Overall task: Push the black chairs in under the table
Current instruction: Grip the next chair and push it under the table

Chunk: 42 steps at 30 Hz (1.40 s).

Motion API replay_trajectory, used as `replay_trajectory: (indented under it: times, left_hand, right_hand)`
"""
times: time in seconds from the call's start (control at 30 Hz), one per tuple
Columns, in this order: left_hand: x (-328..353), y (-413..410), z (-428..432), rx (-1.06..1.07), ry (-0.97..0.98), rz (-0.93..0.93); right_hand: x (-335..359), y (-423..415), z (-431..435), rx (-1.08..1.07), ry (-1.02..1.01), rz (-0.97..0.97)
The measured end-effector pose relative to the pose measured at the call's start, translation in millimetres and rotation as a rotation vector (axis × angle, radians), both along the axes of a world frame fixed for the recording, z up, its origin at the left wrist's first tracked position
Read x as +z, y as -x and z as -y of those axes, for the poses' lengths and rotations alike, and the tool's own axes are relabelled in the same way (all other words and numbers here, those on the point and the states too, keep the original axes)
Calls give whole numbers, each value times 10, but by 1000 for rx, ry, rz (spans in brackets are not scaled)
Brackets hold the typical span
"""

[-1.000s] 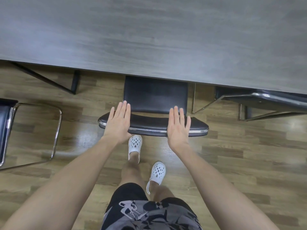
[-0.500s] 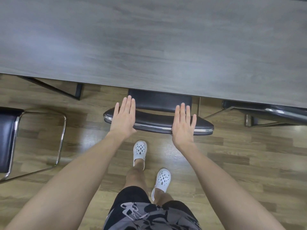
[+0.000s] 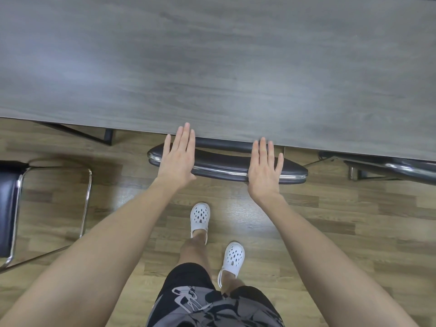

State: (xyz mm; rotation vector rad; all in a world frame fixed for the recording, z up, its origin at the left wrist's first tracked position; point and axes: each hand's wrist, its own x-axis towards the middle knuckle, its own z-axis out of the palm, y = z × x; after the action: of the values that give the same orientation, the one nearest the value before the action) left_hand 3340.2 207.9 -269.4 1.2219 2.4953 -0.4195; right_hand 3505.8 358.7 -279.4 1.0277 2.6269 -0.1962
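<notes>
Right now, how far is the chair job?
Done, it seems: the right chair sits tucked under the table. In hand: left hand and right hand press flat on the middle chair, nearly in. Left: the left chair, standing clear of the table.

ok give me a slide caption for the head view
Left hand and right hand press flat on the black chair, nearly tucked under the grey table.
</notes>
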Motion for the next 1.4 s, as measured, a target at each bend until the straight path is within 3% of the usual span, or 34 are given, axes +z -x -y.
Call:
replay_trajectory:
  times: [0.7,1.0,1.4]
  left_hand:
    - [-8,307,-331,43,1,45]
    - [5,323,-279,83,-90,119]
    - [178,-1,206,50,-149,167]
  right_hand:
    - [37,300,-330,20,8,24]
    - [52,279,-320,27,36,52]
    - [363,89,329,-77,112,8]
